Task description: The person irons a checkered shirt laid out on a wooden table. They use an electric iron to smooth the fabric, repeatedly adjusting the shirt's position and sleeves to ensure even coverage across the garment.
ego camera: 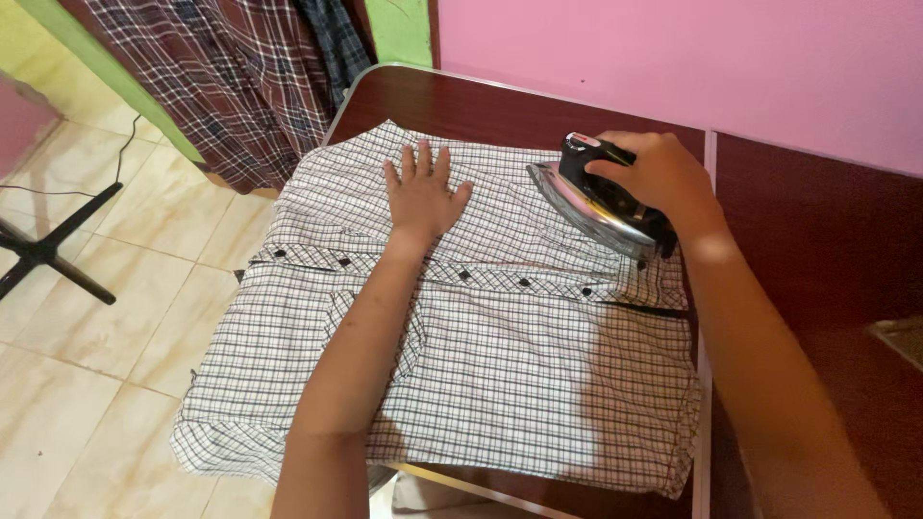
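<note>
A white shirt with a dark check pattern [500, 365] lies spread on a dark brown table [461, 106], its button placket running across the middle. My left hand [421, 192] rests flat on the shirt's far part, fingers apart. My right hand [654, 173] grips the black handle of a silver clothes iron [596, 207], which is tilted up on the shirt's far right side, soleplate facing left.
Plaid clothes [240, 77] hang at the far left against a green wall strip. A pink wall [721, 67] stands behind the table. A black stand base [48, 250] and a cord lie on the tiled floor at left. A second brown surface [827, 250] adjoins at right.
</note>
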